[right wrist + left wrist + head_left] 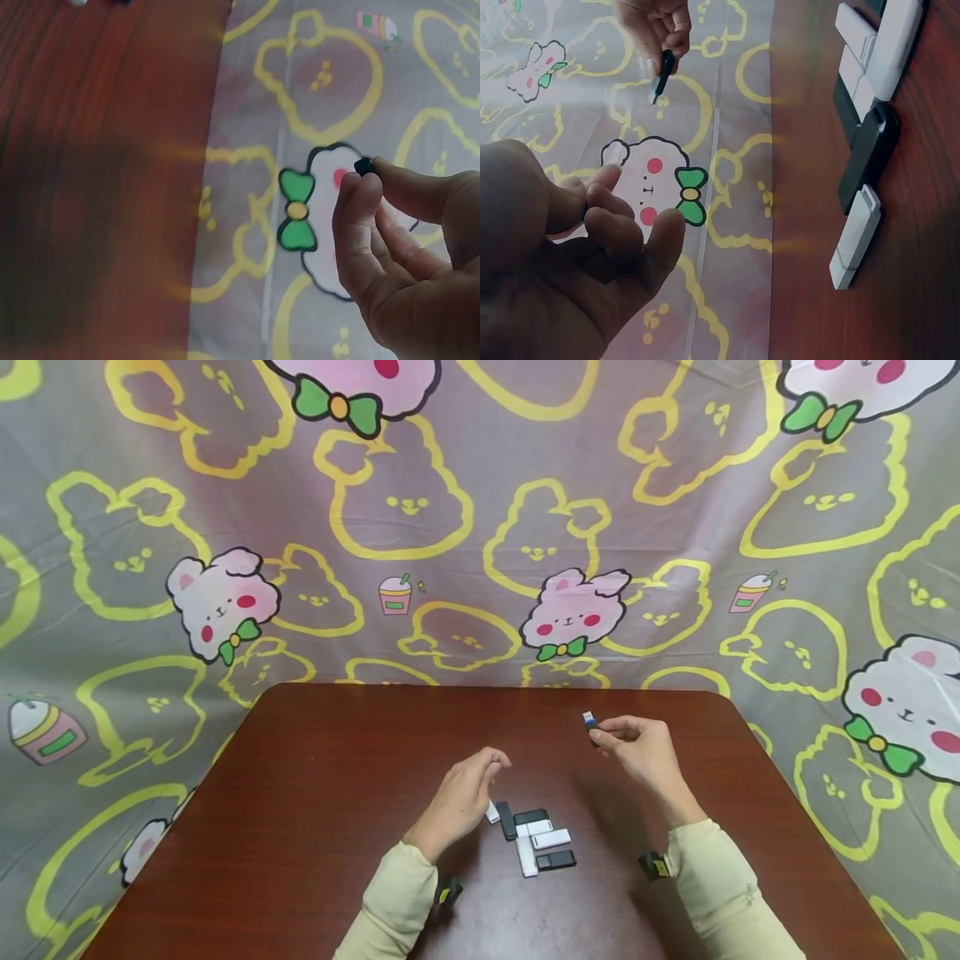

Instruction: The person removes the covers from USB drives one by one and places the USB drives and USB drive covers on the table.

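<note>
A dark USB stick [592,726] with a blue-lined metal plug stands up from my right hand [641,747], which pinches its lower end between thumb and fingertips above the table. From the right wrist only its black end [364,166] shows. My left hand [467,793] is raised beside the group of sticks, its fingers [615,225] loosely bent with nothing visible in them. Below it on the table lie several USB sticks close together, among them a white stick [527,857], a black stick [556,860] and another black stick [868,157].
The brown table [337,793] has rounded far corners. Behind it hangs a grey cloth [465,577] printed with cartoon bunnies and yellow outlines. A dark wrist device [654,865] sits at the right cuff, and a similar device [448,891] at the left.
</note>
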Tool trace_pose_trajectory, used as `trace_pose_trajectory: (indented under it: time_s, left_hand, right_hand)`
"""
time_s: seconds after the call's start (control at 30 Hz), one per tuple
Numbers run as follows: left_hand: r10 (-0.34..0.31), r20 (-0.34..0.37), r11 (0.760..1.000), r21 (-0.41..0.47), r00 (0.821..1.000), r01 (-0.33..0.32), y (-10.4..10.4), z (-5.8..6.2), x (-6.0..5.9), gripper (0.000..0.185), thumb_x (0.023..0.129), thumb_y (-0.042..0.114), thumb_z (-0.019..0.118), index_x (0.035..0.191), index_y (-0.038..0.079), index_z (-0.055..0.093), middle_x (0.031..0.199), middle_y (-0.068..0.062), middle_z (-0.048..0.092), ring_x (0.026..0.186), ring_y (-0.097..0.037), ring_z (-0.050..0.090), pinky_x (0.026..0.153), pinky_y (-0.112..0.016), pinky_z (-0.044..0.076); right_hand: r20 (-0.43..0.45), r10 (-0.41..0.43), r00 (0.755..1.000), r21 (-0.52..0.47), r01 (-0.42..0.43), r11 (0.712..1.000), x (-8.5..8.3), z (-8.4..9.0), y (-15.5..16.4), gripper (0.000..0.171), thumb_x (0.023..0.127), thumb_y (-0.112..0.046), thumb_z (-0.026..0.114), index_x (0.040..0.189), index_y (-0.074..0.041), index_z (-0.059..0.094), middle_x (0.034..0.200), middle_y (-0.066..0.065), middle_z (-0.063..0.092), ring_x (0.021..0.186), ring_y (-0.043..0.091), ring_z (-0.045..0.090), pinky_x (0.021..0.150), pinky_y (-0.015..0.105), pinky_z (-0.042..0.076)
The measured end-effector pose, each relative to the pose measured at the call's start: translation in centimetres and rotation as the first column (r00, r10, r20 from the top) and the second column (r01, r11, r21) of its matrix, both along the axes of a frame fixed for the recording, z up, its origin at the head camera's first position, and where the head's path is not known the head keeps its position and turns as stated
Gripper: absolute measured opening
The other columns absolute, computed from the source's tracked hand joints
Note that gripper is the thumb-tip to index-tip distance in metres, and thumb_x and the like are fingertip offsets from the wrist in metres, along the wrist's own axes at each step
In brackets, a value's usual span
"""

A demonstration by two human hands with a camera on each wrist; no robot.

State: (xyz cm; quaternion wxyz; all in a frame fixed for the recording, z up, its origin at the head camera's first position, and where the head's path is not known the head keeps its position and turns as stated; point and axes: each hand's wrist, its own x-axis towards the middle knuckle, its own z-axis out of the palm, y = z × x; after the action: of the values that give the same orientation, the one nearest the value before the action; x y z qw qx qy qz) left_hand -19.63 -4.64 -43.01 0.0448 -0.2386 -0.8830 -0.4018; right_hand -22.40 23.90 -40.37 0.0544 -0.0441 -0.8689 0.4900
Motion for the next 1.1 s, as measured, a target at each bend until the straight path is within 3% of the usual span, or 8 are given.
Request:
trace_pose_trajectory:
  time_s: [0.27,0.47,0.7,0.87,1.1]
  left_hand:
    - [-0.021,0.031,0.999,-0.048,0.999,0.023,-0.2,-0.1,0.2,0.021,0.108,0.012,0.045,0.12,0.009,0.062,0.113,-0.009,0.071,0.104,-0.023,0.068,0.086,-0.037,0.054]
    - [-0.029,0.027,0.997,-0.071,0.999,0.031,-0.5,0.0,0.4,0.024,0.108,0.009,0.044,0.125,0.007,0.061,0.118,-0.01,0.069,0.105,-0.025,0.067,0.089,-0.04,0.054]
    - [-0.045,0.031,0.995,-0.091,0.999,0.048,-0.6,-0.3,0.4,0.029,0.107,0.005,0.043,0.131,0.005,0.059,0.128,-0.011,0.068,0.112,-0.027,0.067,0.098,-0.043,0.054]
    - [-0.031,0.006,0.994,-0.102,0.999,0.032,-0.8,-0.3,0.5,0.03,0.107,0.007,0.043,0.132,0.007,0.06,0.127,-0.01,0.068,0.108,-0.025,0.067,0.095,-0.041,0.055]
    - [0.006,-0.025,0.996,-0.091,1.0,-0.008,-0.8,-0.5,0.3,0.029,0.106,0.007,0.046,0.131,0.008,0.061,0.099,-0.001,0.067,0.086,-0.015,0.061,0.077,-0.028,0.051]
  right_hand:
    - [0.043,-0.05,0.998,0.071,0.047,0.996,-1.2,-1.1,1.9,0.031,0.095,-0.024,0.071,0.116,0.0,0.072,0.099,0.013,0.08,0.089,0.027,0.078,0.066,0.023,0.051]
    - [0.074,-0.08,0.994,0.071,0.075,0.995,-2.0,-2.1,2.8,0.033,0.096,-0.024,0.071,0.117,0.001,0.071,0.106,0.018,0.078,0.094,0.031,0.078,0.069,0.027,0.058]
    - [0.118,-0.11,0.987,0.094,0.1,0.991,-3.0,-3.6,3.9,0.031,0.094,-0.022,0.073,0.112,0.004,0.071,0.095,0.015,0.08,0.075,0.014,0.077,0.063,0.023,0.054]
    - [0.128,-0.112,0.985,0.107,0.098,0.989,-3.4,-4.4,4.5,0.03,0.093,-0.017,0.073,0.109,0.007,0.071,0.088,0.015,0.079,0.068,0.009,0.074,0.058,0.022,0.052]
    - [0.149,-0.125,0.981,0.125,0.107,0.986,-4.0,-5.7,5.5,0.03,0.091,-0.016,0.075,0.106,0.009,0.071,0.077,0.01,0.078,0.06,0.002,0.07,0.056,0.02,0.052]
